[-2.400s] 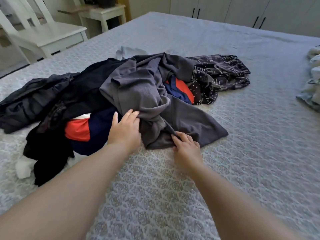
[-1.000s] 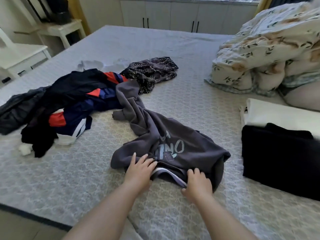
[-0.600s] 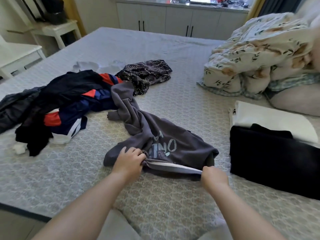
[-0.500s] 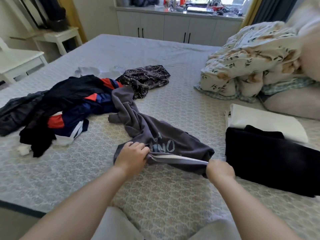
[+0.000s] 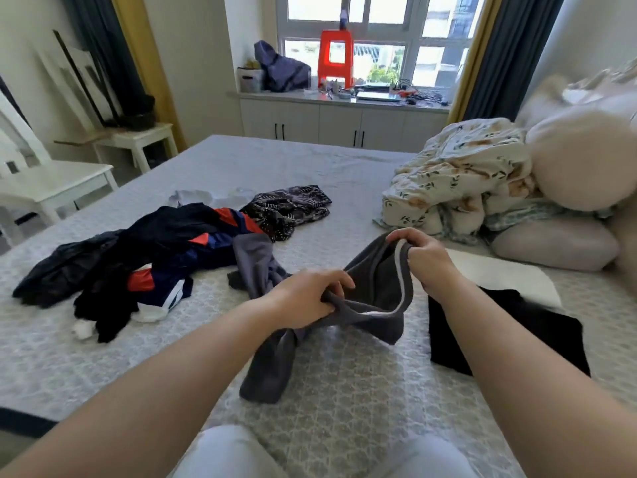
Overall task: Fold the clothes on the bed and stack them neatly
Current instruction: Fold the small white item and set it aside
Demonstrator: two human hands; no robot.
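A grey garment [image 5: 374,305] with a pale inner band hangs lifted above the bed [image 5: 344,391]. My left hand [image 5: 306,298] grips its band at the near side. My right hand [image 5: 422,258] grips the same band higher up and to the right, so the opening is stretched between them. The garment's far end trails back toward a heap of unfolded dark, navy and red clothes [image 5: 155,260] at the left. A folded black garment [image 5: 506,336] and a folded white one [image 5: 499,274] lie at the right.
A patterned dark garment [image 5: 289,207] and small white pieces [image 5: 193,198] lie behind the heap. A floral duvet [image 5: 458,181] and pillows [image 5: 579,167] fill the right side. A white chair [image 5: 51,184] and side table [image 5: 134,141] stand left of the bed. My knees [image 5: 224,453] touch the near edge.
Both hands have lifted the grey garment's band off the bed and pulled it apart, the right hand rising up and to the right. The view has tilted upward toward the window.
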